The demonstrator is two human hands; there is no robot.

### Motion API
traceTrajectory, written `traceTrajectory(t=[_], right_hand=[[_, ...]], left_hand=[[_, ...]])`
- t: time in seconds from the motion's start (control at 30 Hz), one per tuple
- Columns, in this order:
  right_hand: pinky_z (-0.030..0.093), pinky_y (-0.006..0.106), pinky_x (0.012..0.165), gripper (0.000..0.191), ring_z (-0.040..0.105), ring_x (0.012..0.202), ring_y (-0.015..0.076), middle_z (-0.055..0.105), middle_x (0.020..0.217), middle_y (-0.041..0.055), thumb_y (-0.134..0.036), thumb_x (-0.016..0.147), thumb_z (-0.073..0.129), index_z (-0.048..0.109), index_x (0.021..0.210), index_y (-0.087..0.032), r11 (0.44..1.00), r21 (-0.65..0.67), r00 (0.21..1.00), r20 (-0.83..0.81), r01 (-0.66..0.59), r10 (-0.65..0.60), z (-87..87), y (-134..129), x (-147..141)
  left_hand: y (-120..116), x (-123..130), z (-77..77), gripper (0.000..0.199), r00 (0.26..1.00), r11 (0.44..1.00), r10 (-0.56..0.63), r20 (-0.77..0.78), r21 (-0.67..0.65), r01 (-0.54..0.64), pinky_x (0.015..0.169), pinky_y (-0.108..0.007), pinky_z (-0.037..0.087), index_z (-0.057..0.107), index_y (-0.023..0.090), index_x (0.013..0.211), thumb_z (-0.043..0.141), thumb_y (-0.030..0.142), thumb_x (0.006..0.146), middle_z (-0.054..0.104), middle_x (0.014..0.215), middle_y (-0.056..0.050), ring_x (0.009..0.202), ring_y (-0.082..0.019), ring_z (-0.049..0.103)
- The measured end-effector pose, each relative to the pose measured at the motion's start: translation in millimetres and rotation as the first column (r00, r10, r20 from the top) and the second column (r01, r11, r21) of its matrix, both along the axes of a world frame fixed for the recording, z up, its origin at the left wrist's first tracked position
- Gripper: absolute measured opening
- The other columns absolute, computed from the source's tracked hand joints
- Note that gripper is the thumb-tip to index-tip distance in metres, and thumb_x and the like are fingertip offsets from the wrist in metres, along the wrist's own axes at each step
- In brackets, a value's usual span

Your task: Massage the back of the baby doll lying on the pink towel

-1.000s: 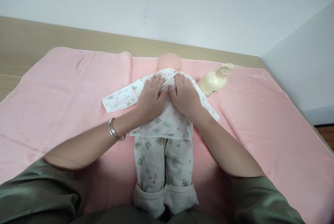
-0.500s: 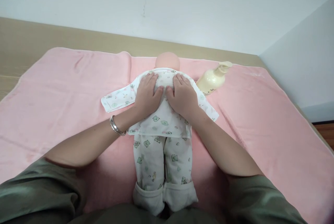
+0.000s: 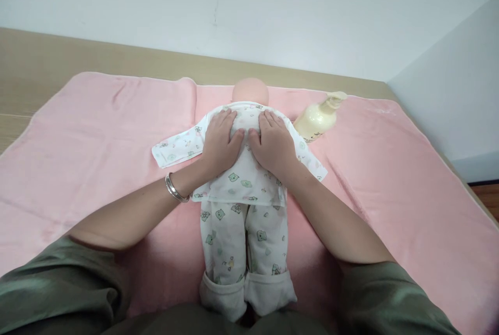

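A doll dressed in a white patterned top (image 3: 245,181) and matching trousers (image 3: 226,241) lies with its bald head (image 3: 250,91) pointing away from me. My left hand (image 3: 222,142) rests flat on the left of the upper part of the top, thumb apart from the fingers. Flat on the right of it lies my right hand (image 3: 273,142), its thumb close to the other thumb without touching. Neither hand grips anything. The sleeves spread out to both sides, and the trouser cuffs are folded up.
Under the doll a pink blanket (image 3: 401,184) covers much of a wooden surface (image 3: 156,56). A cream pump bottle (image 3: 316,119) is right of the doll's head. Behind stands a white wall (image 3: 292,17).
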State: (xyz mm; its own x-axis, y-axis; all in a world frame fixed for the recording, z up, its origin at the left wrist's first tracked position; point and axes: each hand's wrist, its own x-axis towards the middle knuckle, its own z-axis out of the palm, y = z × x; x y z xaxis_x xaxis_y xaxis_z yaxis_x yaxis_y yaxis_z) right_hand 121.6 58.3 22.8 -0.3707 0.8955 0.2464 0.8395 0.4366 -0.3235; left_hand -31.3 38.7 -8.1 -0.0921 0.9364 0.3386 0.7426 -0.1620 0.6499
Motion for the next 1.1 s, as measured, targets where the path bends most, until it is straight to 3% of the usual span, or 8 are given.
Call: traceTrajectory(t=[0.17,0.27,0.4,0.6,0.73,0.83,0.97,1.1], right_hand=[[0.018,0.055,0.135,0.074,0.019,0.162,0.0360,0.026,0.170,0.0223,-0.037,0.099,0.042,0.030,0.160,0.004,0.987,-0.088,0.991,-0.004,-0.137,0.137,1.1,12,8],[0.016,0.053,0.135,0.075,0.015,0.163,0.0341,0.022,0.172,0.0210,-0.036,0.099,0.042,0.027,0.161,0.003,0.975,-0.131,0.982,0.020,-0.182,0.186,3.5,18,14],[0.021,0.053,0.134,0.070,0.023,0.161,0.0347,0.029,0.169,0.0220,-0.033,0.100,0.041,0.031,0.160,0.003,0.981,-0.101,0.984,0.055,-0.163,0.169,6.8,15,13],[0.035,0.059,0.127,0.059,0.043,0.151,0.0408,0.049,0.156,0.0291,-0.029,0.107,0.033,0.044,0.152,0.007,1.000,0.016,0.990,0.140,-0.024,0.022,12.3,-31,-2],[0.037,0.059,0.126,0.056,0.046,0.149,0.0411,0.051,0.153,0.0305,-0.024,0.106,0.036,0.047,0.151,0.007,0.997,0.063,0.980,0.195,-0.054,0.041,14.3,-49,-8],[0.035,0.056,0.128,0.056,0.043,0.151,0.0386,0.050,0.155,0.0284,-0.026,0.106,0.034,0.047,0.151,0.005,0.997,0.011,0.985,0.152,-0.079,0.076,14.7,-37,-4],[0.026,0.052,0.133,0.063,0.030,0.159,0.0357,0.036,0.166,0.0242,-0.028,0.103,0.037,0.038,0.157,0.004,0.987,-0.104,0.990,0.043,-0.127,0.132,12.2,-7,5],[0.020,0.052,0.135,0.068,0.026,0.160,0.0354,0.033,0.167,0.0243,-0.030,0.100,0.039,0.034,0.158,0.006,0.987,-0.086,0.990,0.002,-0.139,0.140,6.0,6,6]], left_hand=[[-8,5,3.3,0.055,0.994,0.999,-0.015,-0.109,0.049,0.021,0.131,-0.054,0.033,0.057,0.003,0.142,0.039,0.030,0.098,0.056,0.153,-0.021,0.149,-0.035,0.047],[-19,13,5.3,0.051,0.979,0.990,-0.066,-0.191,0.113,0.089,0.130,-0.052,0.036,0.060,0.001,0.137,0.035,0.025,0.100,0.058,0.151,-0.021,0.148,-0.033,0.049],[-27,18,4.8,0.051,0.979,0.978,-0.107,-0.172,0.157,0.134,0.131,-0.052,0.035,0.061,0.002,0.137,0.031,0.025,0.102,0.058,0.152,-0.019,0.150,-0.031,0.046],[-9,5,10.5,0.061,0.993,0.992,-0.110,-0.044,-0.071,0.107,0.135,-0.055,0.022,0.046,-0.002,0.151,0.033,0.028,0.099,0.042,0.164,-0.021,0.158,-0.033,0.033],[2,-2,9.9,0.065,0.998,0.995,-0.059,-0.033,-0.076,0.057,0.134,-0.054,0.025,0.045,-0.004,0.151,0.037,0.031,0.097,0.044,0.162,-0.024,0.156,-0.035,0.037],[-3,0,7.2,0.063,0.997,0.999,-0.044,-0.062,-0.028,0.043,0.133,-0.055,0.027,0.047,-0.002,0.149,0.035,0.034,0.099,0.046,0.161,-0.023,0.155,-0.036,0.038],[-20,10,5.5,0.056,0.988,0.995,-0.075,-0.138,0.052,0.083,0.131,-0.057,0.031,0.053,-0.001,0.144,0.033,0.029,0.101,0.051,0.157,-0.024,0.153,-0.035,0.042],[-30,15,0.7,0.052,0.979,0.979,-0.106,-0.174,0.154,0.133,0.131,-0.056,0.034,0.056,0.003,0.142,0.033,0.026,0.102,0.052,0.157,-0.021,0.153,-0.032,0.043]])
